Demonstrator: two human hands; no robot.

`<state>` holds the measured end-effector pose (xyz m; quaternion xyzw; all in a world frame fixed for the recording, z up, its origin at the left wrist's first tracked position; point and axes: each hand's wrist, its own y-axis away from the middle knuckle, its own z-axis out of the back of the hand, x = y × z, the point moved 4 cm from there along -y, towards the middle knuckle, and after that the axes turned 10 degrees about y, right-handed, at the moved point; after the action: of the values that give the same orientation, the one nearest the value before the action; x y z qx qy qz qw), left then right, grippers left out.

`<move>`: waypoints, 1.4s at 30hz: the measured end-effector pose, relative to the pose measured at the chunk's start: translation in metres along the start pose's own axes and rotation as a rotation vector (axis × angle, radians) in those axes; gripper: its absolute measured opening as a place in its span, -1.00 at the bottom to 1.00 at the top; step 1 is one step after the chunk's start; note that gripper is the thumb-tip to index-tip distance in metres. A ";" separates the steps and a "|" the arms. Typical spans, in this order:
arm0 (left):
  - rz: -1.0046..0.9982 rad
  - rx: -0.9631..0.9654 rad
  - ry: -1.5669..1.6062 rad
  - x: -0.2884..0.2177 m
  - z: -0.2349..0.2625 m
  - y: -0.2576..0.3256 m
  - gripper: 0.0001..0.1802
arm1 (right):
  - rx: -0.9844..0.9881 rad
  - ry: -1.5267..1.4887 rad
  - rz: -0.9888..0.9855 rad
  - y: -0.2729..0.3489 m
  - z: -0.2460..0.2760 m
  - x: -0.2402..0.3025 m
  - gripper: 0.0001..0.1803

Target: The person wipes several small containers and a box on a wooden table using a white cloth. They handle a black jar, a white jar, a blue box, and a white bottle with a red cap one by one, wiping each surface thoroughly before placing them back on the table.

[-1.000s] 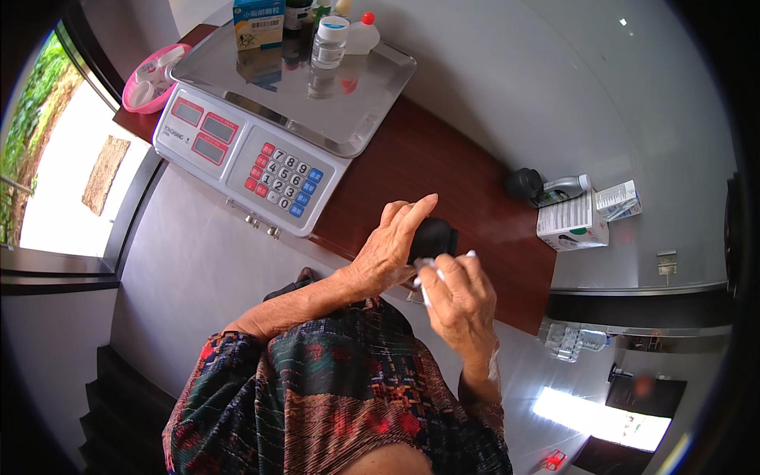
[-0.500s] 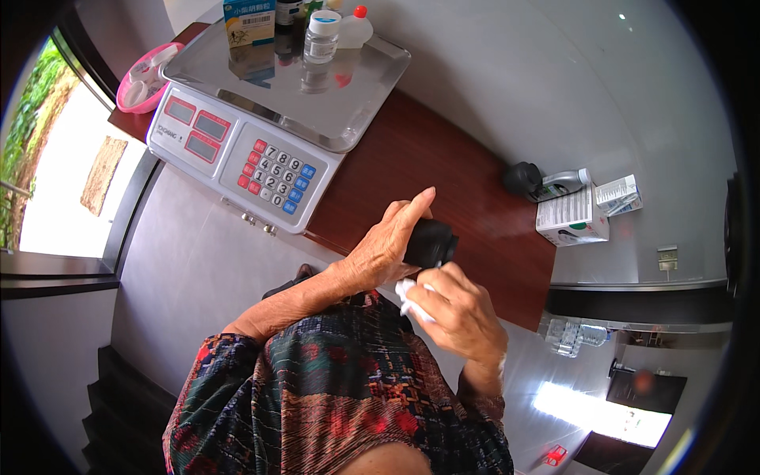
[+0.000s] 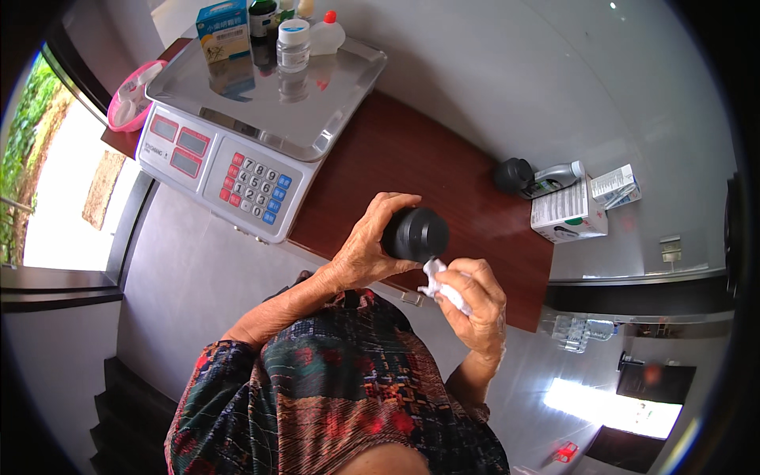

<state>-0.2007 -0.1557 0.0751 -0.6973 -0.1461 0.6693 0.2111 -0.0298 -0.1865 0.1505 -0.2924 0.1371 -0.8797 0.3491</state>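
Observation:
A round black jar with a ribbed lid is gripped in my left hand, fingers and thumb wrapped round its side. The lid end faces toward the right and up at me. In my right hand is a crumpled white tissue, pinched between the fingers. One tip of the tissue meets the jar's lower rim, or comes very close to it. Both hands are over the near edge of a dark red-brown table.
A weighing scale stands at the left, bearing a blue box, a clear white-capped bottle and a red-tipped squeeze bottle. Behind it sits a pink basket. At the right are a black jar, a grey bottle and white boxes.
The black jar has turned so its lid faces me more. My right hand has shifted slightly right, and the tissue has risen to the jar's rim. The view has shifted a little.

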 end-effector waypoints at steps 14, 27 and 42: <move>0.265 0.078 0.376 0.024 -0.058 -0.046 -0.19 | -0.230 0.175 -0.232 0.036 0.018 -0.077 -0.62; 0.253 -0.071 0.362 0.099 -0.131 -0.159 -0.21 | -0.293 0.305 -0.413 0.080 -0.001 -0.146 -0.60; 0.225 -0.014 0.138 0.122 -0.181 -0.205 -0.02 | -0.288 0.178 -0.451 0.079 0.006 -0.151 -0.62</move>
<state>0.0034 0.0633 0.0721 -0.7551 -0.0567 0.6381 0.1395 0.1039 -0.1390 0.0565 -0.2837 0.2220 -0.9289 0.0861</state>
